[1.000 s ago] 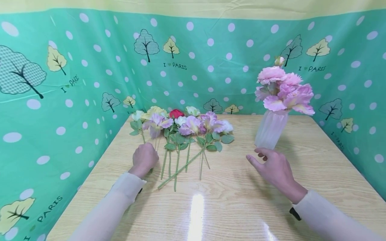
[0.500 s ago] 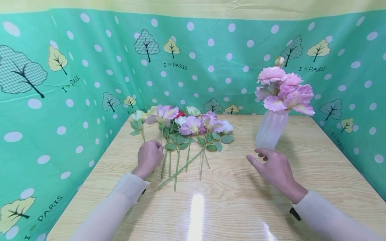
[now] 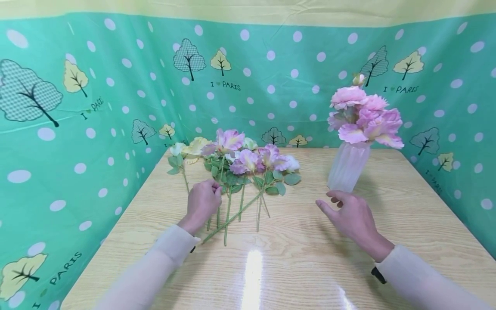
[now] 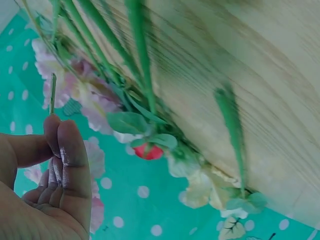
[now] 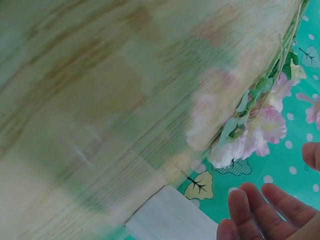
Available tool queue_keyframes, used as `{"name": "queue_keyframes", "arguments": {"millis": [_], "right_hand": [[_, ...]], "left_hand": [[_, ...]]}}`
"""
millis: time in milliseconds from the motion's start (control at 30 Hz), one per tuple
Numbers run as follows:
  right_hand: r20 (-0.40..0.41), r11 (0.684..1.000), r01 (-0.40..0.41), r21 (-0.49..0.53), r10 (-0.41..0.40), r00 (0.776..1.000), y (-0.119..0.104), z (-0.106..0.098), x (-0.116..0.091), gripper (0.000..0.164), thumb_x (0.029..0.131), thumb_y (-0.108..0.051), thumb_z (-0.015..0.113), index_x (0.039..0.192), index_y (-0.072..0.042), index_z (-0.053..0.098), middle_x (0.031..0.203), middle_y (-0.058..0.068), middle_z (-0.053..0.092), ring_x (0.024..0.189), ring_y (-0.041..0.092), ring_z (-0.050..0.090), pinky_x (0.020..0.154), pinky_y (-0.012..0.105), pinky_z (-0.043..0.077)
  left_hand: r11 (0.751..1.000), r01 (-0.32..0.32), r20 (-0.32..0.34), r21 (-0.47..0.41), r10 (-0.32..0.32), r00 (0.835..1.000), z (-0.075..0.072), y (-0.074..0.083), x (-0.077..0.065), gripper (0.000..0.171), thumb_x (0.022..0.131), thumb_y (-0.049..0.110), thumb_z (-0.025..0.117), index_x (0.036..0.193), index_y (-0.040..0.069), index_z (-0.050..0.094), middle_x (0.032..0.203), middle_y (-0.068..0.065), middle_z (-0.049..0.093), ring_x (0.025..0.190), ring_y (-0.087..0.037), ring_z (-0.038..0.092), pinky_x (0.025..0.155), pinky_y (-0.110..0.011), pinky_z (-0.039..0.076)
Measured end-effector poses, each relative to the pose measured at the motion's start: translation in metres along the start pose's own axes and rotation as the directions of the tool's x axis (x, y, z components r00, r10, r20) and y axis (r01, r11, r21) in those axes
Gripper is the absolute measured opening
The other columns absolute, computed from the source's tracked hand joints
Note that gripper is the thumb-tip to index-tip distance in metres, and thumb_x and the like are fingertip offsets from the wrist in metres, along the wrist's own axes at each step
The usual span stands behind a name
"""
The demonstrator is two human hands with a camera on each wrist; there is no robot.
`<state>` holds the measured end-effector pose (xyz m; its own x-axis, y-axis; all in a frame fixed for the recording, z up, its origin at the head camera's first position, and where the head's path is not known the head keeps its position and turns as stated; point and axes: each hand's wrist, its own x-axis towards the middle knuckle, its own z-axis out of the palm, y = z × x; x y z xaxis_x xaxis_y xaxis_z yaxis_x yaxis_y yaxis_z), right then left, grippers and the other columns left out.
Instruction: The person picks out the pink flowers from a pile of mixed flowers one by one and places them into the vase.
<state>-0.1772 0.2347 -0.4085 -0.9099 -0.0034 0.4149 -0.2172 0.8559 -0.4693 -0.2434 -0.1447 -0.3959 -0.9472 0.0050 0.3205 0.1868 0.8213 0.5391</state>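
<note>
My left hand (image 3: 203,200) pinches the thin green stem (image 4: 52,95) of an artificial flower between thumb and fingers. The flower's pale purple head (image 3: 229,140) stands above the other blooms lying on the table. My right hand (image 3: 352,217) is relaxed, its fingers apart and holding nothing; it hovers in front of the vase. The white ribbed vase (image 3: 348,168) holds a cluster of pink flowers (image 3: 364,114). In the right wrist view, the fingers of the right hand (image 5: 270,215) appear beside the vase's side (image 5: 170,215).
Several artificial flowers with green stems lie at the back left of the wooden table (image 3: 294,241), among them a purple one (image 3: 246,161), a yellow one (image 3: 196,145) and a red bloom (image 4: 148,151). A green dotted curtain (image 3: 263,99) encloses the table.
My left hand has lifted the purple flower off the pile and carried it to the right and slightly up. The right hand and the vase have not visibly moved.
</note>
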Motion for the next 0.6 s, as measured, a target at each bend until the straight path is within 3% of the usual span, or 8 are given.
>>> {"name": "queue_keyframes", "arguments": {"millis": [600], "right_hand": [[0.016,1.0,-0.014,0.001,0.014,1.0,-0.002,-0.002,0.0,0.044,0.094,-0.041,0.073,0.116,-0.003,0.074,0.098,0.016,0.075,0.085,0.034,0.071,0.068,0.05,0.056]], "left_hand": [[0.985,-0.167,-0.04,-0.051,0.165,0.986,0.014,0.033,-0.01,0.005,0.092,0.006,0.075,0.091,0.002,0.074,0.079,-0.009,0.074,0.061,-0.014,0.066,0.058,-0.028,0.056]]}}
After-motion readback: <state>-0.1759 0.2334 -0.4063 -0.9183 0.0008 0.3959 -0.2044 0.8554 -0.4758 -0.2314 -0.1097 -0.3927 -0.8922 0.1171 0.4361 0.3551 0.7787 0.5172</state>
